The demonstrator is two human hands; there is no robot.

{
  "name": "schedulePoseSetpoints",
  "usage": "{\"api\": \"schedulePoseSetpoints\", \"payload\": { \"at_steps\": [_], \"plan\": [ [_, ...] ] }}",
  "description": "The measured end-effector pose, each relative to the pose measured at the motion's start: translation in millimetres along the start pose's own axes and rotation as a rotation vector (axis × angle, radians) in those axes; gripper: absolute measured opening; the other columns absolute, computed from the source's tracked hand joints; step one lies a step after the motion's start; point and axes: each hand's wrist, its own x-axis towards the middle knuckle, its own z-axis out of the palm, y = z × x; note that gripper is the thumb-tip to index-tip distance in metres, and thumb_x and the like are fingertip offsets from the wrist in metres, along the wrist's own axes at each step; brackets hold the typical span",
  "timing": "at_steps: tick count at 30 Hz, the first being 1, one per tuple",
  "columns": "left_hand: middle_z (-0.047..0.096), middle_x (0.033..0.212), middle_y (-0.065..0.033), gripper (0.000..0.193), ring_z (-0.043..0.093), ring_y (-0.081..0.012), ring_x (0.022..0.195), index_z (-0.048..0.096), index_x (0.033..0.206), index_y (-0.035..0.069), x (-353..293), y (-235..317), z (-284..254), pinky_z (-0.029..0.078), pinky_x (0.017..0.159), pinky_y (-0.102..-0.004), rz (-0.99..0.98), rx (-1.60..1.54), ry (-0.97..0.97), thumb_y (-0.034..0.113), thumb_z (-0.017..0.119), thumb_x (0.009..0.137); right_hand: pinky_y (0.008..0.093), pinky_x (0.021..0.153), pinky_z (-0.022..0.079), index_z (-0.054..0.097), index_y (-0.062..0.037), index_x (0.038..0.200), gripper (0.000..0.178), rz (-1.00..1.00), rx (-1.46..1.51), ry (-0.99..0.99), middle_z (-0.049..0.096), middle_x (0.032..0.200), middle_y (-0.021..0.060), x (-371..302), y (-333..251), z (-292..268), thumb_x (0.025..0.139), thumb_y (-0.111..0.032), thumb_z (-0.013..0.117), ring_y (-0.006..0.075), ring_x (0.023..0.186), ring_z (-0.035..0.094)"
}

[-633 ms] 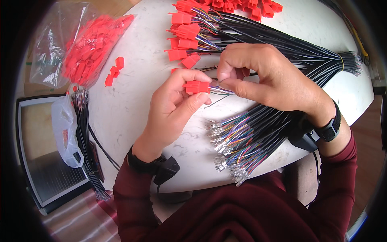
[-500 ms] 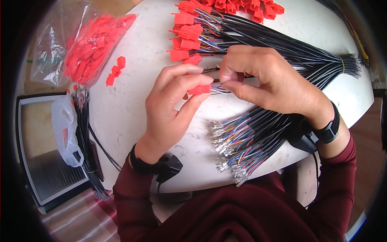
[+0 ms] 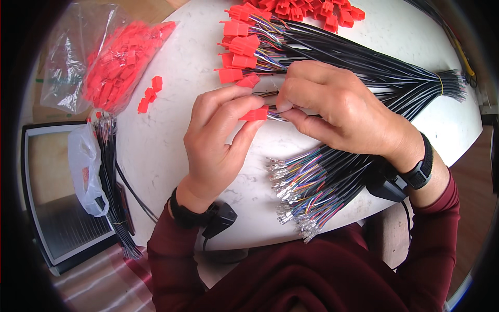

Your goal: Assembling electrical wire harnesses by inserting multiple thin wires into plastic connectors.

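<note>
Between the thumb and fingers of my left hand (image 3: 215,130) is a red plastic connector housing (image 3: 255,113). Thin coloured wires (image 3: 275,117) run from the housing's right side toward my right hand (image 3: 332,104). The right fingertips are pinched on these wires close to the housing; the exact spot under them is hidden. Just beyond my hands lies a bundle of black cables (image 3: 353,52) with red housings (image 3: 241,46) on its left ends. Nearer to me, a second group of cable ends carries bare metal crimp terminals (image 3: 293,184) on multicoloured wires.
Loose red housings (image 3: 327,13) are piled at the far edge of the white table (image 3: 171,171). A clear bag of red housings (image 3: 117,62) sits at the far left, with a few loose ones (image 3: 150,95) beside it. Another cable bundle (image 3: 108,171) hangs over the left edge by a white plastic bag (image 3: 86,161).
Both hands have shifted slightly left with the housing. My right fingertips have come closer to it along the wires, and less wire shows between them.
</note>
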Motion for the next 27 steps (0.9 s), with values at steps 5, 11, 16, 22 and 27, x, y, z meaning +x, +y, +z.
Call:
{"api": "schedulePoseSetpoints", "payload": {
  "at_steps": [5, 11, 16, 22, 27],
  "plan": [
    [0.063, 0.096, -0.0095, 0.031, 0.063, -0.0241, 0.087, 0.068, 0.099, 0.003, -1.8, 2.0, -0.4, 0.051, 0.074, -0.0321, -0.011, 0.025, -0.001, -0.007, 0.076, 0.071, 0.0418, 0.068, 0.049, 0.059, 0.0002, 0.092, 0.017, 0.019, 0.051, 0.025, 0.057, 0.083, 0.0153, -0.4, 2.2, 2.5, 0.076, -0.001, 0.065, 0.0355, 0.078, 0.059],
    [0.064, 0.099, -0.0103, 0.032, 0.064, -0.0247, 0.089, 0.068, 0.099, 0.003, -4.3, 0.4, 1.6, 0.052, 0.076, -0.0322, 0.001, -0.025, 0.054, -0.006, 0.077, 0.069, 0.0413, 0.067, 0.048, 0.058, 0.0007, 0.092, 0.016, 0.05, 0.11, 0.007, 0.056, 0.082, 0.0151, -0.5, 1.1, -0.6, 0.077, -0.001, 0.064, 0.0357, 0.077, 0.058],
    [0.064, 0.1, -0.0107, 0.033, 0.064, -0.0252, 0.091, 0.067, 0.099, 0.003, -5.4, -1.1, 4.5, 0.052, 0.077, -0.0324, -0.004, -0.113, 0.075, -0.007, 0.077, 0.07, 0.0414, 0.065, 0.046, 0.057, -0.0001, 0.092, 0.017, 0.007, 0.112, 0.014, 0.053, 0.08, 0.0148, 0.7, -0.1, -1.3, 0.076, 0.0, 0.064, 0.0357, 0.075, 0.056],
    [0.064, 0.1, -0.0112, 0.033, 0.064, -0.0249, 0.091, 0.065, 0.099, 0.003, -4.9, 1.0, 4.7, 0.053, 0.077, -0.0327, 0.039, -0.145, 0.118, -0.008, 0.077, 0.07, 0.0337, 0.062, 0.047, 0.062, -0.0021, 0.083, 0.01, -0.037, 0.091, 0.062, 0.055, 0.079, 0.009, 2.0, -3.6, -1.3, 0.077, 0.001, 0.068, 0.0251, 0.073, 0.056],
    [0.064, 0.101, -0.0108, 0.033, 0.064, -0.0242, 0.091, 0.065, 0.098, 0.003, -5.5, 1.8, 4.8, 0.053, 0.076, -0.0321, 0.042, -0.13, 0.139, -0.008, 0.077, 0.07, 0.0331, 0.063, 0.048, 0.062, -0.0019, 0.084, 0.01, -0.053, 0.058, 0.069, 0.056, 0.08, 0.009, 2.4, -7.0, -0.8, 0.077, 0.002, 0.069, 0.0245, 0.073, 0.057]
  ]
}}
